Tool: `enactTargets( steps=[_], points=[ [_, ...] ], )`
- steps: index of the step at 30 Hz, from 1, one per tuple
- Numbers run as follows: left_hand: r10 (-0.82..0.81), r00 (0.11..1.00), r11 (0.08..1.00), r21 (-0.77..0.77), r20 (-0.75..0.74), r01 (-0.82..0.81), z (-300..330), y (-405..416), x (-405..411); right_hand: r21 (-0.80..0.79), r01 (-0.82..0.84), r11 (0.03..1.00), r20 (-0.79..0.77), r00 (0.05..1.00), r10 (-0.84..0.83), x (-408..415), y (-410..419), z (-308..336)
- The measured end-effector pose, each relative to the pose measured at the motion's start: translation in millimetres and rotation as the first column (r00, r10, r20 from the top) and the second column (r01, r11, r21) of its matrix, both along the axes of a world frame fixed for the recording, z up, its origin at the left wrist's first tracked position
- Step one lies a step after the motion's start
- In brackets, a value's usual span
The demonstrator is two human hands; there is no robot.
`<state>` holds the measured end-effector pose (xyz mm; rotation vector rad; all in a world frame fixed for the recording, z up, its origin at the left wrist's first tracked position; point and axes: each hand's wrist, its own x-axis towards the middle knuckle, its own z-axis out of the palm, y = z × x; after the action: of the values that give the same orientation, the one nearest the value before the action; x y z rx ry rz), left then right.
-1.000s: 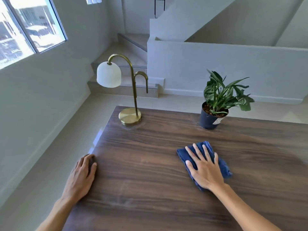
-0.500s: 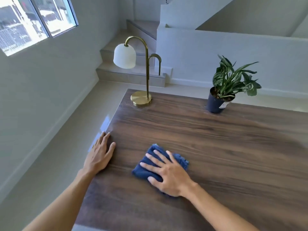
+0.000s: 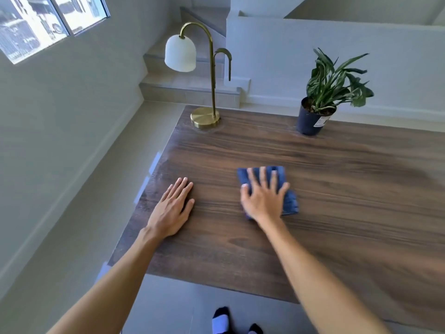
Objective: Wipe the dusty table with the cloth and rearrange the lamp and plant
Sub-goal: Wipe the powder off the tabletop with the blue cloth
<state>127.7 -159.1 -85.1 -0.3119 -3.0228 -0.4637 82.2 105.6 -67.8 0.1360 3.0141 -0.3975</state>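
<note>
A dark wooden table (image 3: 325, 189) fills the middle of the head view. My right hand (image 3: 263, 197) presses flat, fingers spread, on a folded blue cloth (image 3: 290, 202) near the table's centre left. My left hand (image 3: 172, 209) rests flat on the wood by the left edge, holding nothing. A brass lamp (image 3: 206, 116) with a white shade stands at the far left corner. A green plant in a dark pot (image 3: 310, 118) stands at the far edge, to the right of the lamp. A pale dusty haze shows on the wood towards the right.
The table's left edge drops to a grey floor beside a white wall with a window (image 3: 48, 22). Steps (image 3: 190, 85) and a low white wall (image 3: 337, 56) lie behind the table. My feet in socks (image 3: 222, 320) show below the near edge.
My right hand has slid the cloth back to the right and a little farther from me. My left hand has moved from the table's left edge onto the tabletop. The view has tilted down.
</note>
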Motion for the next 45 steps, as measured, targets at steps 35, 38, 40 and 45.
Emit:
enactTargets(
  steps=[35,38,40,45],
  points=[
    [-0.046,0.998,0.986,0.161,0.038,0.039,14.7,33.4,5.3,0.008,-0.565,0.825,-0.046,0.824,0.565,111.5,54.6,-0.8],
    [-0.081,0.996,0.990,0.117,0.036,0.077,10.8,41.8,-16.1,0.041,-0.165,0.985,-0.011,0.986,0.165,83.3,139.3,-2.4],
    [-0.091,0.995,0.992,0.095,0.032,0.088,10.5,43.4,-34.6,0.077,0.146,0.986,0.010,0.989,-0.147,62.6,169.1,-2.3],
    [-0.074,0.997,0.992,0.103,-0.005,0.074,18.4,30.7,-73.8,0.002,0.465,0.885,0.049,0.884,-0.464,2.9,102.9,0.4]
  ],
)
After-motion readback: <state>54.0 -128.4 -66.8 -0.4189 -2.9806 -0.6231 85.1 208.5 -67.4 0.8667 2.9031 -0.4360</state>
